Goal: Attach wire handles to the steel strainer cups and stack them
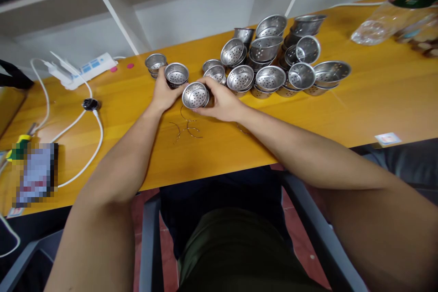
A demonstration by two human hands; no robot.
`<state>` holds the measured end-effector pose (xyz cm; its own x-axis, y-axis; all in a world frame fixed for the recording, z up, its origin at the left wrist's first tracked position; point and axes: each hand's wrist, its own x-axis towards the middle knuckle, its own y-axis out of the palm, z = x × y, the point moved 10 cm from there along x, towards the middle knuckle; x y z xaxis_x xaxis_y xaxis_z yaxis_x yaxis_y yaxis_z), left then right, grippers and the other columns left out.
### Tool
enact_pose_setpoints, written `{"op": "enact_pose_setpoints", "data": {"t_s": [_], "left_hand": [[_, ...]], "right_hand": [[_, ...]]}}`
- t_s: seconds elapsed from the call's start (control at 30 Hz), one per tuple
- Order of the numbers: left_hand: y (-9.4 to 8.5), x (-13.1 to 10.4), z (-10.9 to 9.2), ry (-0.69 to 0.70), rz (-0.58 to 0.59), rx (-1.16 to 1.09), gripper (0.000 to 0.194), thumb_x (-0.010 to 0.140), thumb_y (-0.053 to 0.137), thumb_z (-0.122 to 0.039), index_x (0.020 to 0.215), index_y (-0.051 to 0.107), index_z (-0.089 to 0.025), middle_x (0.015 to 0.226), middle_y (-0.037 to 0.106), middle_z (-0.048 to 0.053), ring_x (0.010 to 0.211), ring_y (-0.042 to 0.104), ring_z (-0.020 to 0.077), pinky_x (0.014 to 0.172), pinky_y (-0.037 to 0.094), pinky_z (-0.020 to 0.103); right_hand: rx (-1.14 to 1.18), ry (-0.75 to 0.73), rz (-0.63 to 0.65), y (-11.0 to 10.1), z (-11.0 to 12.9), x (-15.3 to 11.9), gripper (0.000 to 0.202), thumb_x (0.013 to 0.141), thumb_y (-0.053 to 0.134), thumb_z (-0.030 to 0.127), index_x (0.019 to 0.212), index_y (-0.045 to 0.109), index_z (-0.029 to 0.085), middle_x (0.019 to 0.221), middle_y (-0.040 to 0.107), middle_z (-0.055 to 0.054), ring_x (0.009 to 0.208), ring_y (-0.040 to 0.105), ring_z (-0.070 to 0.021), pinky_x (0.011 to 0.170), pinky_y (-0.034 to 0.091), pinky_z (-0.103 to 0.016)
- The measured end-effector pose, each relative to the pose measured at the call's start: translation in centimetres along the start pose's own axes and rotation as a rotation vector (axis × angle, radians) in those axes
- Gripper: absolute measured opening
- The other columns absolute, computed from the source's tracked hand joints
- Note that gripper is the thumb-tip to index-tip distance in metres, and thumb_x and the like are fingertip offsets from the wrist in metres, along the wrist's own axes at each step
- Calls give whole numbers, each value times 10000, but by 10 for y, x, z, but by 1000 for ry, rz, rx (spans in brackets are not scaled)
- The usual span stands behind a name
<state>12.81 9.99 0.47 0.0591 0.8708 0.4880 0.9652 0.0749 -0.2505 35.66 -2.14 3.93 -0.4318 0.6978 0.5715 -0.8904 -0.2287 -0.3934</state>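
Note:
My left hand (163, 92) is closed around a small perforated metal cup (176, 74), thumb along its near side. In my right hand (223, 101) is another perforated metal cup (195, 95), its mouth tilted toward me; a second rim shows behind it, so it may be a stack. The two held cups are close together, near my left thumb. Behind my left hand stands another metal cup (155, 61). Several bent thin wires (188, 128) lie on the table in front of my hands.
Many perforated metal cups (270, 78) stand stacked to the right on the wooden table (219, 150). A plastic bottle (379, 25) lies at the far right. On the left are a power strip (91, 70), white cables, a screwdriver (19, 146) and a blurred-out device (36, 175).

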Motion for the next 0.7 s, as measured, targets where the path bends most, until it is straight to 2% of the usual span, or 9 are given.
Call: {"op": "enact_pose_setpoints", "data": {"t_s": [0.17, 0.33, 0.43, 0.57, 0.7], "left_hand": [[-1, -2, 2, 24, 12, 58, 1129, 571, 1312, -697, 1384, 654, -273, 1368, 822, 115, 1516, 799, 461, 1486, 521, 793], [2, -3, 4, 45, 64, 178, 1107, 685, 1252, -760, 1438, 586, -295, 1467, 818, 151, 1545, 808, 474, 1471, 574, 759], [2, -3, 6, 70, 78, 182, 1091, 696, 1256, -718, 1446, 585, -297, 1474, 821, 151, 1528, 813, 469, 1452, 597, 750], [2, -2, 12, 66, 90, 185, 1011, 744, 1255, -618, 1459, 625, -281, 1464, 838, 156, 1469, 839, 463, 1425, 621, 762], [-2, -1, 11, 96, 32, 215, 893, 824, 1245, -544, 1448, 670, -264, 1538, 826, 171, 1680, 727, 490, 1533, 518, 789]], "right_hand": [[-68, 78, 38, 3, -14, 0, 795, 917, 1013, 562, 1516, 591, 255, 1485, 816, -168, 1359, 792, -429, 1238, 652, -629], [-208, 109, 35, -3, -15, 3, 824, 940, 1026, 521, 1603, 644, 214, 1634, 713, -220, 1561, 693, -487, 1428, 535, -687], [-287, 129, 29, -9, -12, 4, 866, 932, 1076, 492, 1659, 707, 200, 1663, 679, -226, 1612, 663, -509, 1476, 499, -707], [-321, 141, 61, -12, -8, 6, 840, 980, 1060, 472, 1700, 717, 206, 1699, 713, -233, 1641, 662, -533, 1467, 509, -732], [-338, 142, 52, -16, -4, 7, 826, 1027, 984, 447, 1737, 661, 175, 1775, 717, -268, 1675, 663, -532, 1460, 514, -735]]}}
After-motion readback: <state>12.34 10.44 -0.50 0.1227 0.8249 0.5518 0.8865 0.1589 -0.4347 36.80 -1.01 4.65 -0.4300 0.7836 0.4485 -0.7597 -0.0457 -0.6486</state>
